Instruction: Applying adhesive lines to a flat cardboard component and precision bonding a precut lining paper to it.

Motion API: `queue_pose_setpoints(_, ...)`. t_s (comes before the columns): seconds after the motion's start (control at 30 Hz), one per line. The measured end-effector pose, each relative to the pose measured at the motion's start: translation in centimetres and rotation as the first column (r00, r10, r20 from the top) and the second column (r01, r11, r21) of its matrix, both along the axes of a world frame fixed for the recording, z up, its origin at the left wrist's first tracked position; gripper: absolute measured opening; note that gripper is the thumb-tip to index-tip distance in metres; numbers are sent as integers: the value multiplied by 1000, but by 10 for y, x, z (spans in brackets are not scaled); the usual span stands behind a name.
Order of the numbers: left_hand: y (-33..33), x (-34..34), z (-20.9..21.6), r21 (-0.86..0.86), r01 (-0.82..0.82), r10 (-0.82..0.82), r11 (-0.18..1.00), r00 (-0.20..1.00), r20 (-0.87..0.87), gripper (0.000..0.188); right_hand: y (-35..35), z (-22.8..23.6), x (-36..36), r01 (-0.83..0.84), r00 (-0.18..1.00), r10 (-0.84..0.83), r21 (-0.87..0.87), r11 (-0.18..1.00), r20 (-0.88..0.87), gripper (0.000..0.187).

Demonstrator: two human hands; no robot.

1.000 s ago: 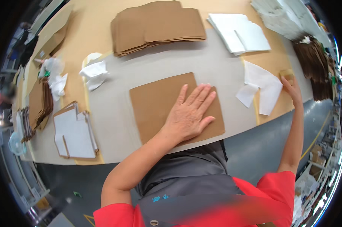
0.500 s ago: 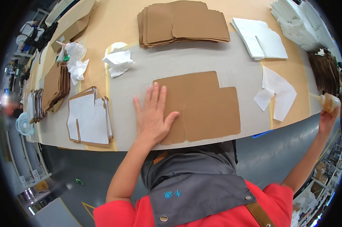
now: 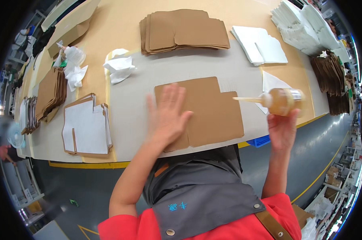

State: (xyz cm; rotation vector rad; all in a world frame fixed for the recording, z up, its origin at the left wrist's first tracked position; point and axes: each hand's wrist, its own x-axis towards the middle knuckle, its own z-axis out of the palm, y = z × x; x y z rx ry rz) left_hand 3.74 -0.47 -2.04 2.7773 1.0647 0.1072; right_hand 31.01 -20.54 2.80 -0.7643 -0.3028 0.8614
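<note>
A flat brown cut panel (image 3: 213,116) with a stepped upper right corner and a short slit lies in front of me at the table's near edge. My left hand (image 3: 169,112) rests on its left part, fingers spread and slightly blurred. In my right hand (image 3: 283,124) is a clear squeeze bottle (image 3: 285,101) of amber liquid, gripped from below and held sideways. Its long thin nozzle points left, over the panel's right edge. Behind the bottle, a white cut sheet (image 3: 272,82) is partly hidden.
Stacked brown panels (image 3: 189,30) lie at the far middle, with folded white sheets (image 3: 261,46) to their right. White-faced panels (image 3: 85,128) lie at the left, near a crumpled white tissue (image 3: 120,69) and another bottle (image 3: 74,55). More brown pieces (image 3: 331,76) pile up at the far right.
My right hand has brought the bottle in from the far right to beside the panel. My left hand has slid slightly right over the panel. The whole view has shifted a little.
</note>
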Motion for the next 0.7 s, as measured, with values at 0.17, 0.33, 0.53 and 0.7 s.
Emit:
queue_pose_setpoints(0.17,21,-75,-17,9,-315,313,949,945,91,66,23,2,-34,48,992,-29,-144,988,126,53)
queue_pose_setpoints(0.33,19,-82,-9,-28,-293,291,956,925,245,65,35,-3,-40,4,988,24,-180,984,151,52)
queue_pose_setpoints(0.53,21,-77,-3,63,-156,123,986,923,364,43,54,2,-41,-121,977,107,-70,990,-187,60)
queue_pose_setpoints(0.7,25,-63,-1,76,48,-73,996,926,371,33,90,5,-64,-187,982,187,-140,972,-9,74)
